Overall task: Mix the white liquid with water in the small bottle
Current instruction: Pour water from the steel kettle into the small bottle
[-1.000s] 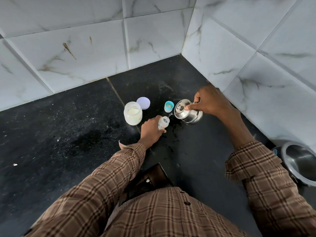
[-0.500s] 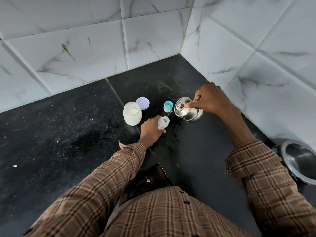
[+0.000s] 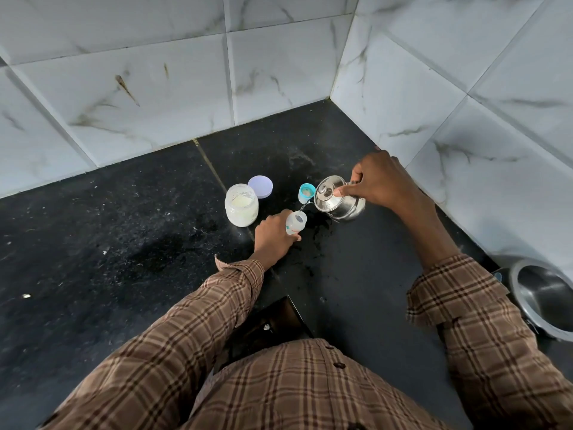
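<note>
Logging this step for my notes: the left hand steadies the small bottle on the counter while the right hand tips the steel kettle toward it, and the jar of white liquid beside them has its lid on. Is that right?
Not quite. The jar of white liquid is open; its lilac lid lies on the counter behind it, as the head view shows. The rest holds: the left hand steadies the small bottle while the right hand tips the steel kettle toward it.
</note>
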